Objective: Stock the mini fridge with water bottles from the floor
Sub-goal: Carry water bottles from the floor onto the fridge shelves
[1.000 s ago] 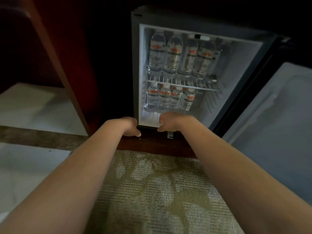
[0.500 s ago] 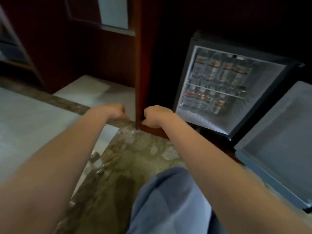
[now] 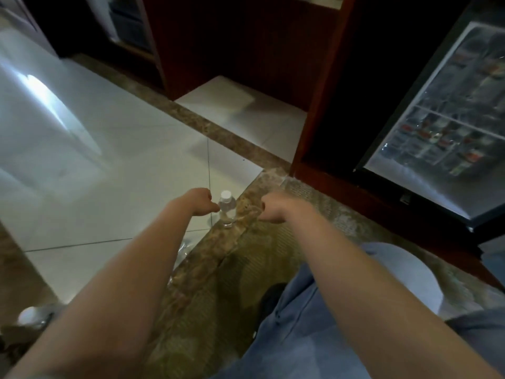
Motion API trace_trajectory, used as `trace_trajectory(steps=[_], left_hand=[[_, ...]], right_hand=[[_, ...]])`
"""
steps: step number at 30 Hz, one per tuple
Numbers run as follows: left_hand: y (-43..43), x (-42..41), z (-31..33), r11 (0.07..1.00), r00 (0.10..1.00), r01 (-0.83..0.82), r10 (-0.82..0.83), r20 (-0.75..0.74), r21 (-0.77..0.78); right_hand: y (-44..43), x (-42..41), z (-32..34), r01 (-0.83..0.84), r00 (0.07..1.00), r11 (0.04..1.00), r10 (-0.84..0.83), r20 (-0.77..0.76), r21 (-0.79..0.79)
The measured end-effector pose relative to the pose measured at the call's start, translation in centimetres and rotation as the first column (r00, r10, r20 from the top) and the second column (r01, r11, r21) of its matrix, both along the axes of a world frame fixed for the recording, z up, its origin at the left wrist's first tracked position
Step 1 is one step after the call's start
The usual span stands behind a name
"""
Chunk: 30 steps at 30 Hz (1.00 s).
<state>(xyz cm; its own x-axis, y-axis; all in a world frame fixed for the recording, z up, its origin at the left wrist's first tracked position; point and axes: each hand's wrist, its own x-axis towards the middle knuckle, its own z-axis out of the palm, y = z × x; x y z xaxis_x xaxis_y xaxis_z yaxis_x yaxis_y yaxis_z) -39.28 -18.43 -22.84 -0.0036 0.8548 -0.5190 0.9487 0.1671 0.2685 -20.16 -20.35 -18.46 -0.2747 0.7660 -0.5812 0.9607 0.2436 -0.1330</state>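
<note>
I've got the small clear plastic water bottle (image 3: 226,212) standing upright on the mottled brown stone strip (image 3: 216,242) of the floor, well to the left of the open black mini fridge (image 3: 437,187). Its long axis is vertical and its white screw cap (image 3: 225,195) points up towards me. I can't read any writing on it from here. My left hand (image 3: 200,202) is on the side of the bottle away from the fridge, fingers curled, with one tip touching the bottle just under its shoulder; I cannot tell whether it has a hold. My right hand (image 3: 272,210) is on the fridge side of the bottle, a little apart from it, curled into a fist with nothing in it. Inside the lit fridge, rows of clear bottles with red label bands (image 3: 442,138) stand upright, their print too blurred to read.
</note>
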Motion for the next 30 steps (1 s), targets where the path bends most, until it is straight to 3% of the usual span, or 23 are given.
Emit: trace_trajectory(steps=[9, 14, 18, 21, 30], left_hand=[[4.0, 3.9, -5.3, 0.997, 1.0, -0.005, 0.005, -0.006, 0.073], [5.2, 4.8, -8.4, 1.0, 0.998, 0.006, -0.005, -0.066, 0.014], [5.3, 4.8, -10.3, 0.99, 0.99, -0.018, 0.038, -0.139, 0.141], [5.6, 5.3, -10.8, 0.98, 0.979, -0.021, 0.06, -0.193, 0.196], [5.1, 5.5, -8.9, 0.984, 0.991, 0.071, -0.052, -0.12, 0.165]], right_hand=[[2.4, 2.8, -1.3, 0.176, 0.97, 0.983, -0.182, -0.16, -0.052], [2.4, 3.6, -3.0, 0.184, 0.973, 0.974, -0.2, -0.114, -0.135], [2.6, 3.8, -3.2, 0.184, 0.974, 0.973, -0.2, -0.11, -0.138], [2.7, 3.4, -3.3, 0.196, 0.969, 0.973, -0.212, -0.128, -0.126], [2.7, 3.3, -3.0, 0.281, 0.932, 0.957, -0.29, -0.217, -0.075]])
